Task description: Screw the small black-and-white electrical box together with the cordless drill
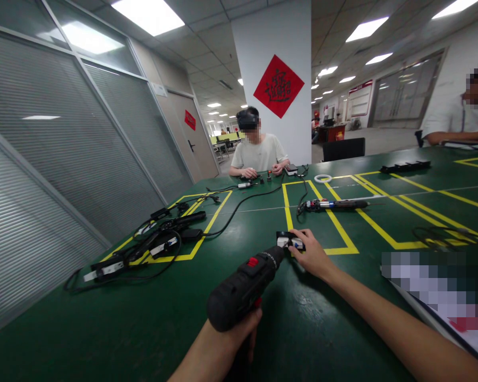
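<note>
A black cordless drill (241,289) with red details is in the grip of my left hand (239,331), whose fingers wrap its handle and are partly hidden below the body. The drill's chuck points forward and to the right, its tip against or very close to a small black-and-white part (283,242); contact cannot be made out. My right hand (310,254) pinches that part from its right side, just above the green table (263,223). Beyond it lies a slim tool-like device (334,205) with a cable.
Black devices with cables (163,239) lie on the left. A white tape roll (323,179) and a black strip (405,167) are farther back. A blurred-out flat item (442,302) lies at right. One person (258,151) sits opposite, another (454,119) at far right.
</note>
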Demonstrator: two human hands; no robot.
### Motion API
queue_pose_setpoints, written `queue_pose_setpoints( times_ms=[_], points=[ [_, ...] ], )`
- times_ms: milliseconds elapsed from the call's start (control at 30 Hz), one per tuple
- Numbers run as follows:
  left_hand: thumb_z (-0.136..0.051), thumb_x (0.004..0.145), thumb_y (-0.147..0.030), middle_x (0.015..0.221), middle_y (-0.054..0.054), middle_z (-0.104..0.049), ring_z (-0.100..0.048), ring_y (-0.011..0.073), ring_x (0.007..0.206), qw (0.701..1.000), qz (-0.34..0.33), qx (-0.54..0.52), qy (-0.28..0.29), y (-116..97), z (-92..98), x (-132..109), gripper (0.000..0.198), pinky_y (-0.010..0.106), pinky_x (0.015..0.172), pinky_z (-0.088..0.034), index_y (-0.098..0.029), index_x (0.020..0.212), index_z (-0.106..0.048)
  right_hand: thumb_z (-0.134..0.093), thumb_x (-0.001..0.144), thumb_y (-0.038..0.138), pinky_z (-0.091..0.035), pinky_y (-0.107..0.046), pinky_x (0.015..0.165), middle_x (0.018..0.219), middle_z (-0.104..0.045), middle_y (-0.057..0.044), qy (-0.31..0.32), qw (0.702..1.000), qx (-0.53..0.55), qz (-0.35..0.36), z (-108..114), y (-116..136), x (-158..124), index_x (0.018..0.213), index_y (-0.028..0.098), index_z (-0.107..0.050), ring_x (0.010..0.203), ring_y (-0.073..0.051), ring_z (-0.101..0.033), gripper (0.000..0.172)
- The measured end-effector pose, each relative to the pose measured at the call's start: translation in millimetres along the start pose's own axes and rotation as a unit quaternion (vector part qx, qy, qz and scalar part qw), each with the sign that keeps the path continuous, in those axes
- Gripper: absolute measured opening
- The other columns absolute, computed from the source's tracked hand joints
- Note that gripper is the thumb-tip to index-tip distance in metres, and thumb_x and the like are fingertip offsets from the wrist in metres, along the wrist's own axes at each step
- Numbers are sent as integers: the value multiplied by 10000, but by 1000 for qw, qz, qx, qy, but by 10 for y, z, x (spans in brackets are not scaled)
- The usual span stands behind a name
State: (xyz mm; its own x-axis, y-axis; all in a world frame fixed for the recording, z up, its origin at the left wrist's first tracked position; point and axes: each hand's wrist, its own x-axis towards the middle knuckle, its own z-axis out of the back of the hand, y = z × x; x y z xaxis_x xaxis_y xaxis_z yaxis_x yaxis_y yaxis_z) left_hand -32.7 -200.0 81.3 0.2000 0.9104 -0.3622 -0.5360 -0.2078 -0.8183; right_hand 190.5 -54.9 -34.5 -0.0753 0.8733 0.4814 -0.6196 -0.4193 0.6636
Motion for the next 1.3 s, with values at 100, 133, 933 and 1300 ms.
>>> queue_pose_setpoints(
  times_ms=[100, 133, 933, 1300],
  points=[
    [-432, 807, -494, 570, 20, -566, -480, 138, 582, 1000, -7, -1, 0, 16, -1, 1, 413, 264, 622, -370, -127, 698, -589, -540, 798, 281, -411, -322, 917, 1106, -449, -53, 0, 1000, 0, 0, 3, 6, 0, 1215, 250, -468, 964, -185, -534, 424],
    [-432, 807, -497, 575, 22, -566, -480, 137, 577, 1000, -3, -4, 3, 27, -3, 2, 419, 263, 611, -368, -125, 700, -594, -539, 799, 281, -412, -322, 916, 1108, -449, -53, 1, 1000, 0, 0, 4, 6, 0, 1215, 251, -469, 963, -185, -534, 423],
    [-456, 785, -507, 597, 24, -565, -507, 138, 556, 1000, 3, -27, 1, 111, -18, 28, 422, 269, 584, -382, -122, 695, -605, -542, 796, 283, -414, -334, 916, 1115, -450, -58, 2, 1000, 3, -6, 5, 10, 7, 1218, 247, -469, 983, -198, -532, 429],
    [-442, 807, -482, 573, 24, -579, -487, 141, 558, 1000, 6, -14, 6, -41, -3, -28, 415, 264, 587, -362, -106, 839, -616, -540, 794, 272, -415, -339, 912, 1091, -461, -59, 1, 1000, 8, -9, 12, 21, 20, 1206, 242, -486, 971, -200, -537, 416]
  ],
)
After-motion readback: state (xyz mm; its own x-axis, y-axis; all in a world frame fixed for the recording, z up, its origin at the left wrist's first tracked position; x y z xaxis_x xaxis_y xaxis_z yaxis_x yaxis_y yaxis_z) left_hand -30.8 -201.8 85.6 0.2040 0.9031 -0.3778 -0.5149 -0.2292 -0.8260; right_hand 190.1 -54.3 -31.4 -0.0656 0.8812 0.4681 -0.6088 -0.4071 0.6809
